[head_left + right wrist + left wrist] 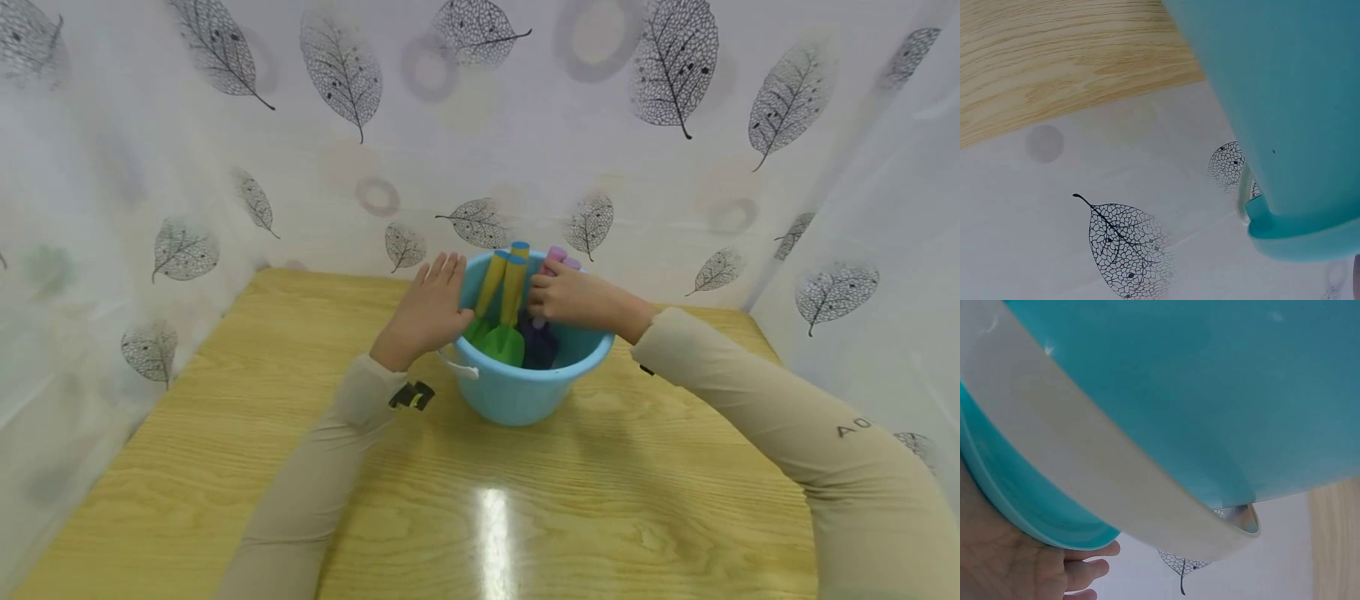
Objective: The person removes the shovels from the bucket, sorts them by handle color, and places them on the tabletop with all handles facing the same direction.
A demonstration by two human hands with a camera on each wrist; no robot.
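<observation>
A light blue bucket (517,400) stands on the wooden table. My left hand (426,312) lies with straight fingers against its left rim, and the left wrist view shows the palm (1010,569) beside that rim. Over the right rim my right hand (573,296) reaches in, its curled fingers gripping a pink-handled tool (555,254) with a dark purple head. A second pink handle (572,263) shows just behind the hand. Next to them lean yellow-handled tools with blue ends, including a green-bladed trowel (504,345). The tools' lower ends are hidden inside the bucket.
The bucket's white carrying handle (459,365) hangs down on the left side, and it crosses close in front of the left wrist camera. A pale curtain (480,158) with a leaf print surrounds the wooden table (420,508) at the back and sides.
</observation>
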